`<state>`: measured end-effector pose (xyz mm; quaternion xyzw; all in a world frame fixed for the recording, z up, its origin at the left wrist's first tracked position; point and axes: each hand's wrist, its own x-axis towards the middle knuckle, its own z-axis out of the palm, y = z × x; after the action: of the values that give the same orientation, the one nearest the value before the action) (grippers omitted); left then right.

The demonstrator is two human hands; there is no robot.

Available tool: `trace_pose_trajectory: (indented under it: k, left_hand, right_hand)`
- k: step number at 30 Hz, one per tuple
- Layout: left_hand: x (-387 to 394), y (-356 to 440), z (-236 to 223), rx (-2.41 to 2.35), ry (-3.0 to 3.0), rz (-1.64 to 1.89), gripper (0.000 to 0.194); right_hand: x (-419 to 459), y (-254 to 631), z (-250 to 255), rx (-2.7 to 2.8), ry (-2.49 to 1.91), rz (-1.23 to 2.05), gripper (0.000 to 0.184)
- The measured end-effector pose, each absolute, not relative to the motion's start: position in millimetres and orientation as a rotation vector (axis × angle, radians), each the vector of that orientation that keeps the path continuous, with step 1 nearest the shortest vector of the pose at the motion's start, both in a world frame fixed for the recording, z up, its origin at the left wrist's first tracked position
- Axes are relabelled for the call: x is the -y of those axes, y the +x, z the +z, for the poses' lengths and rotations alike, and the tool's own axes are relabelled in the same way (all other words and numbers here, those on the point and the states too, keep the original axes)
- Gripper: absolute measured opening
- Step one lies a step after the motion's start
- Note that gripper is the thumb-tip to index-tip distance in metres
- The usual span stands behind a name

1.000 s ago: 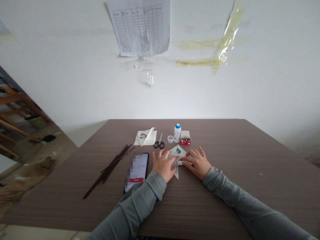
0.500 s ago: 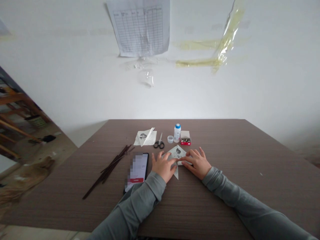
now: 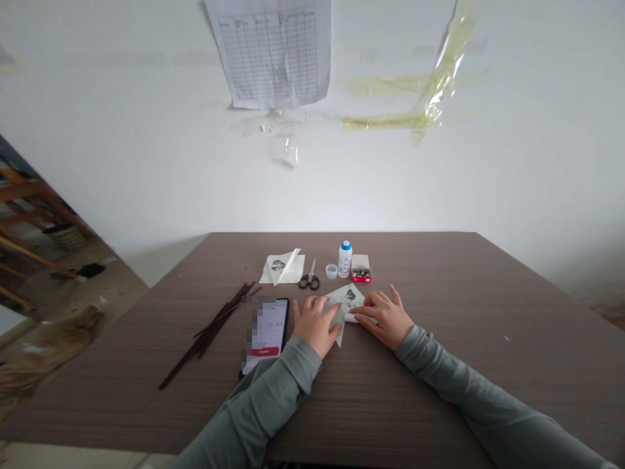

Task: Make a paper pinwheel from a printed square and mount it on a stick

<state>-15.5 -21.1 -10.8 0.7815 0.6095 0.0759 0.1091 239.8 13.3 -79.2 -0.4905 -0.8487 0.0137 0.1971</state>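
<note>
A folded paper (image 3: 352, 296) with a dark printed picture lies flat on the table between my hands, and a pointed flap (image 3: 340, 335) sticks out toward me. My left hand (image 3: 315, 324) rests on its left part, thumb and forefinger on the flap, other fingers spread. Over the right edge, my right hand (image 3: 389, 319) pinches the paper with thumb and forefinger; another finger is raised. Parts of the paper are hidden beneath both hands. Just behind it stand a small clear cup (image 3: 331, 271) and a white bottle with a blue cap (image 3: 345, 260).
Scissors (image 3: 309, 280) lie beside another printed paper (image 3: 293, 270). Near the bottle is an open red box (image 3: 362, 275) of small metallic pieces. A phone (image 3: 267, 332) lies close to my left sleeve, with thin dark sticks (image 3: 209, 332) farther left. A white wall backs the table (image 3: 439, 404).
The paper has turned slightly, its near point shifting left. My left forefinger has drawn back from the right hand, so the fingertips are now apart. The right hand stays nearly in place.
</note>
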Motion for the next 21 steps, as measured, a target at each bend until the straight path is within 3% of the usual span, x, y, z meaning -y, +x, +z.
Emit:
trace_pose_trajectory:
  k: [5,10,15,21]
  left_hand:
    - [18.2,-20.9,-11.4,-1.805,2.302,0.255,0.049]
    - [15.7,-22.5,-12.2,-1.775,2.315,0.248,0.042]
    - [14.1,-22.7,-14.3,-1.761,2.312,0.242,0.047]
    - [11.1,-25.7,-22.1,-1.768,2.347,0.337,0.055]
  right_hand:
    - [-13.6,240.4,-74.7,2.392,-1.383,0.002,0.035]
    - [-20.3,244.6,-79.7,2.364,-1.326,0.064,0.051]
    - [-32.4,254.6,-91.3,2.289,-1.263,-0.004,0.046]
    - [-42.1,253.5,-116.4,2.350,-1.312,0.049,0.063]
